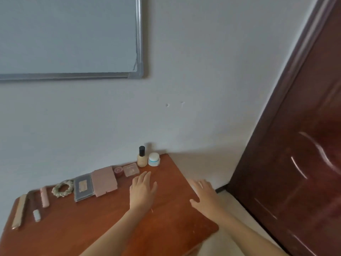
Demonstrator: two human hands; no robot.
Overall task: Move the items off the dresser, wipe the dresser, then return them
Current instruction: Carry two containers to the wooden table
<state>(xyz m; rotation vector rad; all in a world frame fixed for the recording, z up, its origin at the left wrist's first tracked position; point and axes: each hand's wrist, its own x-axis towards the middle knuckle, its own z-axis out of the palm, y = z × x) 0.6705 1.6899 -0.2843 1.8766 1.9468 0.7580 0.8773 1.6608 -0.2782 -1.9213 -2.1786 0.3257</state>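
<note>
The dresser (88,230), a reddish-brown wooden top, stands against a pale wall, and the items lie in a row along its back edge. At the far right corner a foundation bottle (142,157) with a black cap stands upright, just beside a white jar (154,159) with a blue band. To their left come a small pink compact (131,169), a round dark red pot (118,171), a pink palette (104,181) overlapping a grey palette (83,187), a scrunchie (62,188), a pink tube (44,197), a small white tube (36,215) and a long beige tube (19,212).

The left hand (143,190) reaches out flat over the wood, fingers straight, gripping nothing, its fingertips near the compact. The right hand (203,193) is spread at the dresser's right edge, fingers straight (blurred; whether it touches the wood I cannot tell).

A whiteboard (70,34) hangs above, and a dark brown door (295,145) stands close on the right.
</note>
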